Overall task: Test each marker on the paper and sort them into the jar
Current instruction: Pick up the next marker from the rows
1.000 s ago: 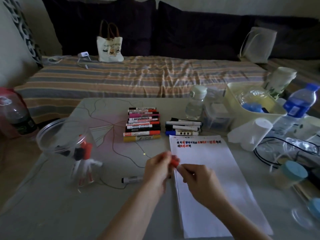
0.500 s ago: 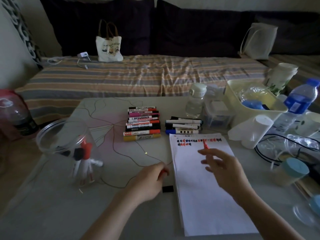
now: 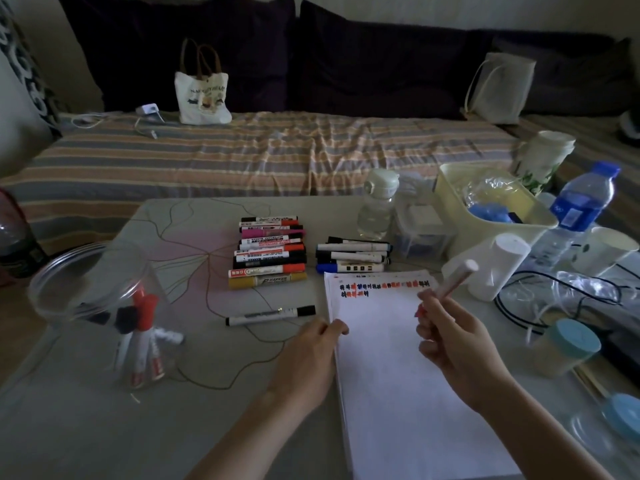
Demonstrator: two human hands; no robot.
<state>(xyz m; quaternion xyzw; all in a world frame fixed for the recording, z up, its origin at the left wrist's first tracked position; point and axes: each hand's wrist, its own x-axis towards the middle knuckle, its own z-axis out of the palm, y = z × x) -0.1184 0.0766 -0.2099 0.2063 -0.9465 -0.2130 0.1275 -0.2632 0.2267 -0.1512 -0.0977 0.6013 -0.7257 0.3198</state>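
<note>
The right hand (image 3: 457,344) curls its fingers around an uncapped red marker (image 3: 446,289), holding it tilted above the paper (image 3: 398,375): the red tip points down toward the sheet, just above it, while the pale blunt end angles up and to the right (that end is blurred). The left hand (image 3: 311,355) rests at the paper's left edge with its fingers bent, fingertips touching the sheet's border; whether it has hold of anything I cannot tell. The paper is a white stack lying lengthwise before the person, with two short rows of red, black and blue test marks along its top edge and the remainder bare. Left of it a single black-capped marker (image 3: 270,316) lies on the table (image 3: 86,427), and beyond that sit two neat groups of markers (image 3: 268,251). The clear jar (image 3: 100,306) stands near the table's left edge, well apart from the hands, several red- and black-capped markers upright inside. Bottles, cups and cables crowd the paper's right side.
</note>
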